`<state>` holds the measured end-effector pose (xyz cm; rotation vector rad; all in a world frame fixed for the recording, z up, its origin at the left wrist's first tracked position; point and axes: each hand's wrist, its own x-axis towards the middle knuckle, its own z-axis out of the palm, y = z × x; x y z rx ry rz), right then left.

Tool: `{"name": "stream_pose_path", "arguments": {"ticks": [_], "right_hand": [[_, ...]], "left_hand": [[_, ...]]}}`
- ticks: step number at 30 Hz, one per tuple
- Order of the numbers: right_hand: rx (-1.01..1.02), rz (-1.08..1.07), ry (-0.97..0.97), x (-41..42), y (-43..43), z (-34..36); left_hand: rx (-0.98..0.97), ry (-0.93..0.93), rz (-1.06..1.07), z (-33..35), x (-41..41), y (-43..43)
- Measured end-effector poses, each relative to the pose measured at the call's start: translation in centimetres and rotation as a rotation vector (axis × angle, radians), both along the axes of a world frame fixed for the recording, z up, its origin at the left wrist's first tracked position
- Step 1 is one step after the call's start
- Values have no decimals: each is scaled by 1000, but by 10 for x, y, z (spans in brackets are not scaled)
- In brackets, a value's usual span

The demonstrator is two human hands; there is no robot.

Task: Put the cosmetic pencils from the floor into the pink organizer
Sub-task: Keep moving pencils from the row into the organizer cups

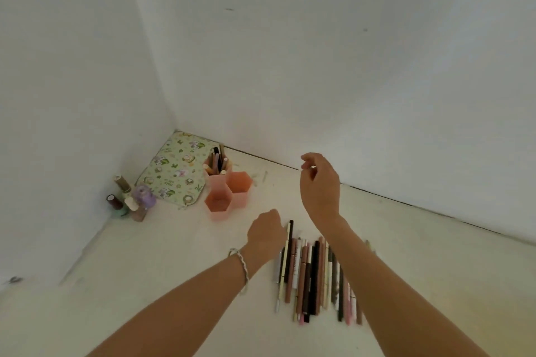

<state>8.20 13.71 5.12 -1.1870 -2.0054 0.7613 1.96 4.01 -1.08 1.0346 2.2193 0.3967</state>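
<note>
**Hands between picks, most of the pile still on the floor**

Right hand [319, 182] is raised above the floor [174, 255], well clear of the pile, fingers loosely curled, thumb and forefinger nearly pinched. I see nothing held in it, though something thin would be hard to spot. Left hand [265, 233] is low, knuckles up, right at the far end of the cosmetic pencils [316, 278]. Its fingers are curled under and hidden, so I cannot tell if it has gripped one.

Pencils lie side by side in a rough row on the floor, near me. Pink organizer [227, 191] stands further out toward the wall corner — three hex cells. The back cell already has several pencils standing in it; the two nearer cells look empty. Floral pouch [174, 171] sits behind it, nail polish bottles [130, 197] off to its left.

My read: early in the task, left hand is starting a pick. Next move — pinch one or a few pencils, lift, tip upright, drop into a cell without knocking the organizer.
</note>
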Motion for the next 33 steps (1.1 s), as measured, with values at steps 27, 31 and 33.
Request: {"name": "stream_pose_path", "arguments": {"ticks": [27, 31, 33], "right_hand": [[-165, 117, -904, 13, -44, -78], [-164, 70, -938, 8, -47, -83], [-183, 67, -941, 7, -49, -85]], "left_hand": [[671, -171, 364, 65, -40, 1], [671, -218, 377, 63, -38, -4], [674, -230, 380, 62, -38, -6]]}}
